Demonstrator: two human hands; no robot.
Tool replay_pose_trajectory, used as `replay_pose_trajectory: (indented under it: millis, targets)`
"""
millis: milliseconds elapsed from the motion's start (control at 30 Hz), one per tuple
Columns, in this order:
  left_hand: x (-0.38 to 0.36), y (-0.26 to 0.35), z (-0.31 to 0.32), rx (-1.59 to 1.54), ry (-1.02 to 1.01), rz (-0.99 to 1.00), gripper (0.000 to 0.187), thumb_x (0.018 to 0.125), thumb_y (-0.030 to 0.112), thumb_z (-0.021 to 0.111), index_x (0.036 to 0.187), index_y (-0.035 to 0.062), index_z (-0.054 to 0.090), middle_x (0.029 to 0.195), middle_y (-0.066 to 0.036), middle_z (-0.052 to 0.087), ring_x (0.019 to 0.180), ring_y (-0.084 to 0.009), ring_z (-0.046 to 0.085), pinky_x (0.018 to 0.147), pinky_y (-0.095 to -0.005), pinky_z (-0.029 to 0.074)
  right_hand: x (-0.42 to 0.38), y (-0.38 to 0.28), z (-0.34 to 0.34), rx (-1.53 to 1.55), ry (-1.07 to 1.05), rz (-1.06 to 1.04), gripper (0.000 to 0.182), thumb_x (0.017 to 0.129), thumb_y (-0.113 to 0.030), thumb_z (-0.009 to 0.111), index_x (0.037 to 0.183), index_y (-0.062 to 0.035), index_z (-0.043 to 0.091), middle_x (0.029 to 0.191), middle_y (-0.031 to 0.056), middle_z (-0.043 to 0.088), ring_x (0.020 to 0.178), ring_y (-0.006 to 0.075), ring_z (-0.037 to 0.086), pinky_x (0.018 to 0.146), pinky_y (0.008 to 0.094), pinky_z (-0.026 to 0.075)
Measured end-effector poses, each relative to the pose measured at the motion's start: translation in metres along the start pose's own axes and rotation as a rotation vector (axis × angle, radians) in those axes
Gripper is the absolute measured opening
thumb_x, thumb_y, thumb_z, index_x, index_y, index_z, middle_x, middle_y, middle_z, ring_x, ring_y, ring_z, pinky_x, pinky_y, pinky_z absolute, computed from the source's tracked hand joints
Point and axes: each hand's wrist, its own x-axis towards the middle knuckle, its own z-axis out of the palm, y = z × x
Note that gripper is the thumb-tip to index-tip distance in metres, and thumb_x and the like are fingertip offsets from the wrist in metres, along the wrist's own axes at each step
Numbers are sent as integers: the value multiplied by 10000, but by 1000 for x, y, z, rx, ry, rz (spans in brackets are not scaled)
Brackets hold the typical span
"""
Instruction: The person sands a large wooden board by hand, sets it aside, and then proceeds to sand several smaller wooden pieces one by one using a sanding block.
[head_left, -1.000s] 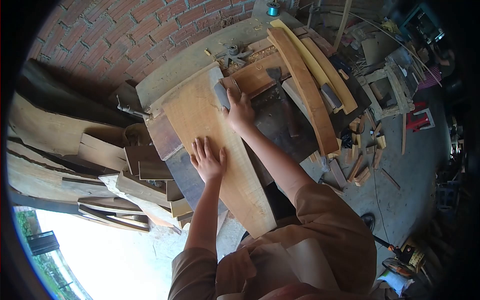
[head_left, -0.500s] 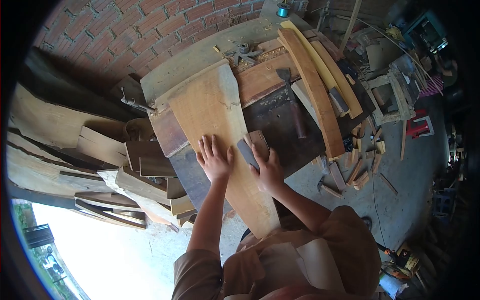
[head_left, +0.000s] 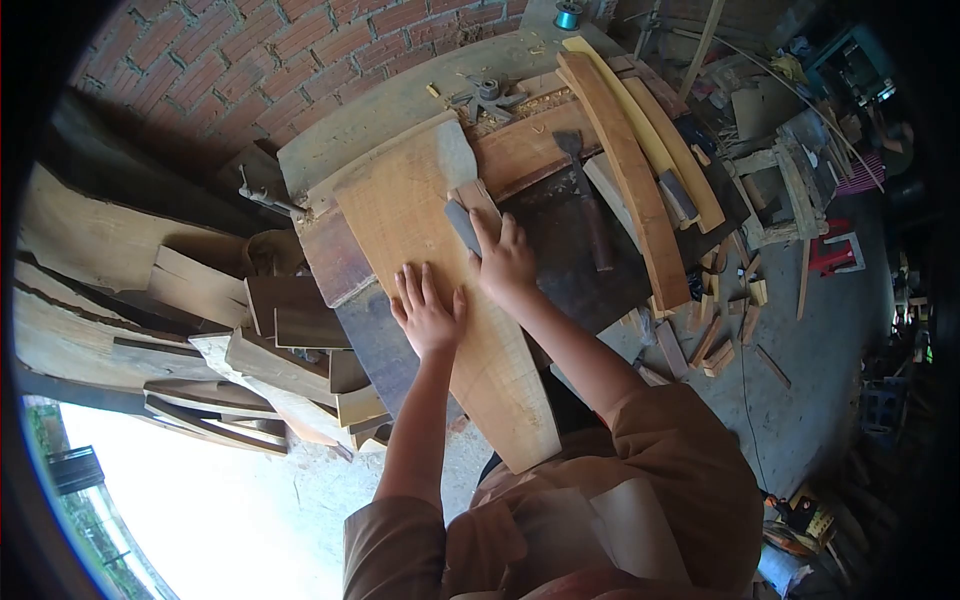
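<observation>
A long, pale wooden board (head_left: 395, 205) with a curved right edge lies across the workbench (head_left: 340, 125), its near end close to my body. My left hand (head_left: 428, 312) rests flat on the board's middle with fingers spread, holding nothing. My right hand (head_left: 503, 258) is closed round a small block (head_left: 475, 212) with a grey side face, set on the board near its right edge, farther out than my left hand. To the right, a wide-bladed scraper (head_left: 583, 190) with a dark handle lies on the bench.
Long curved wood strips (head_left: 635, 185) lie at the bench's right. A metal clamp (head_left: 268, 200) sits at its left corner. Stacked planks (head_left: 200, 285) lean at the left. Wood offcuts (head_left: 712, 340) and a red stool (head_left: 835, 250) are on the floor at the right.
My right hand has slid the block forward and left along the board, away from my body. My left hand has stayed nearly in place.
</observation>
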Motion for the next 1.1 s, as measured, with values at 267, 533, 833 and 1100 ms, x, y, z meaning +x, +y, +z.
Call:
replay_pose_trajectory:
  millis: [267, 533, 833, 1100]
  targets:
    - [1, 1, -2, -17, -22, -8, 645, 818, 481, 455, 1328, 102, 343, 1423, -137, 240, 1338, -286, 164, 1045, -493, 149, -140, 23, -36, 144, -99, -18, 699, 783, -275, 603, 1375, -131, 262, 1188, 312, 372, 1049, 447, 435, 883, 453, 392]
    - [1, 2, -3, 5, -40, -5, 643, 823, 479, 450, 1331, 103, 336, 1424, -142, 232, 1339, -290, 158, 1043, -500, 148, -113, 19, -35, 237, -153, 98, 669, 817, -292, 592, 1377, -136, 259, 1115, 278, 418, 980, 410, 473, 838, 441, 403]
    - [1, 1, -1, -9, -25, -8, 650, 810, 475, 462, 1331, 104, 343, 1428, -140, 232, 1338, -293, 167, 1038, -515, 147, 25, 13, -6, 251, 2, 142, 618, 802, -308, 607, 1341, -153, 347, 1062, 259, 461, 931, 384, 506, 799, 423, 431]
    - [1, 2, -2, 19, -32, -15, 636, 823, 472, 459, 1338, 124, 328, 1425, -130, 233, 1338, -278, 168, 1044, -492, 157, 4, 14, -7, 245, -33, 191, 594, 800, -352, 582, 1328, -188, 364, 1124, 216, 445, 964, 344, 507, 779, 427, 457]
